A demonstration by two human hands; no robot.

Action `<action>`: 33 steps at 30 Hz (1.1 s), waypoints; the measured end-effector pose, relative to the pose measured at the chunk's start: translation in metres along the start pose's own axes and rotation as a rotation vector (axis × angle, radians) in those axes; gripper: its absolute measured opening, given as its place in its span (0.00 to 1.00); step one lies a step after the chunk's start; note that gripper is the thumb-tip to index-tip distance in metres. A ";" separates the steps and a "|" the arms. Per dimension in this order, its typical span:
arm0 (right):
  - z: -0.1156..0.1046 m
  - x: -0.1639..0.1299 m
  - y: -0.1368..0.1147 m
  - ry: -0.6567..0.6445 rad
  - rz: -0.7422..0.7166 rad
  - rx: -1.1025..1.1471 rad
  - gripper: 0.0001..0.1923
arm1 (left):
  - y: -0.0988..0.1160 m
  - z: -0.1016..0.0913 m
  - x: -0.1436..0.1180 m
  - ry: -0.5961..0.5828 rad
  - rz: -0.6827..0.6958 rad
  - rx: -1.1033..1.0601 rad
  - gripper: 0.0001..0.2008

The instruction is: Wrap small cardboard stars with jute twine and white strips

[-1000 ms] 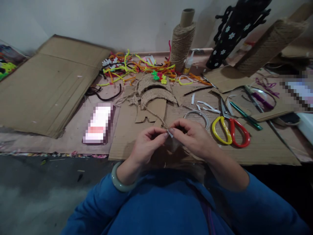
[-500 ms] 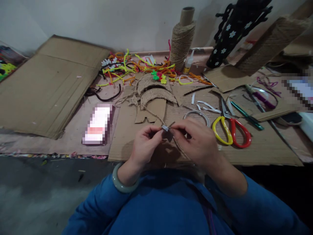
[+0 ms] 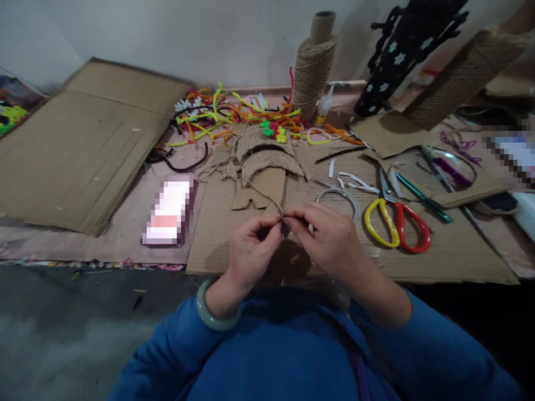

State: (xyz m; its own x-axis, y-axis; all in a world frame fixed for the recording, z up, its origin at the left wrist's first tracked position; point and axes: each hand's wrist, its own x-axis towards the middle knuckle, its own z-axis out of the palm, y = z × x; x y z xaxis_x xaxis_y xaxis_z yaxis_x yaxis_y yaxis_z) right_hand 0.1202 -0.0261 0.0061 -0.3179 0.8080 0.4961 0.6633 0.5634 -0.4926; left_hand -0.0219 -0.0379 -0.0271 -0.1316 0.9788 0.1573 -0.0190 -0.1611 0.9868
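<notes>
- The left hand (image 3: 251, 253) and right hand (image 3: 330, 239) meet fingertip to fingertip over the near edge of a cardboard sheet (image 3: 438, 253), pinching a strand of twine (image 3: 267, 201).
- Just right of the right hand lie scissors (image 3: 395, 223); a white ring (image 3: 339, 197) sits close ahead of it.
- Ahead, twine-covered arcs (image 3: 267, 156) and a tangle of pipe cleaners (image 3: 234, 114) block the way; behind them stands a twine spool (image 3: 311, 69).
- Left of the left hand the cardboard sheet is bare up to a pixelated box (image 3: 169, 210).
- Farther left, flat cardboard (image 3: 83, 139) lies open.
</notes>
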 end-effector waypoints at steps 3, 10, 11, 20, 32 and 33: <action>0.000 0.000 -0.001 0.001 -0.003 -0.005 0.07 | -0.001 0.000 0.000 -0.002 -0.019 0.011 0.03; 0.001 0.000 -0.001 -0.032 0.040 0.006 0.09 | 0.001 -0.001 -0.001 0.009 -0.078 -0.009 0.03; 0.000 0.000 -0.001 -0.039 0.044 0.010 0.10 | 0.001 -0.001 -0.001 0.015 -0.084 -0.010 0.03; 0.001 0.000 0.001 -0.022 0.046 0.043 0.10 | -0.002 0.000 0.000 -0.009 -0.092 -0.071 0.04; -0.013 -0.001 0.006 0.131 0.144 0.064 0.06 | -0.002 -0.001 0.003 -0.008 -0.223 -0.203 0.06; -0.014 -0.001 0.008 0.133 0.160 0.077 0.07 | -0.002 -0.001 0.004 -0.005 -0.238 -0.237 0.05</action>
State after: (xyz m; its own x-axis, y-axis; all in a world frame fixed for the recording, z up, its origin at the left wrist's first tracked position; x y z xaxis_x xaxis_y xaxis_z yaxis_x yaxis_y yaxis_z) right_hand 0.1354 -0.0253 0.0118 -0.1174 0.8611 0.4947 0.6424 0.4457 -0.6234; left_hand -0.0236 -0.0339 -0.0287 -0.0913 0.9929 -0.0757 -0.2788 0.0475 0.9592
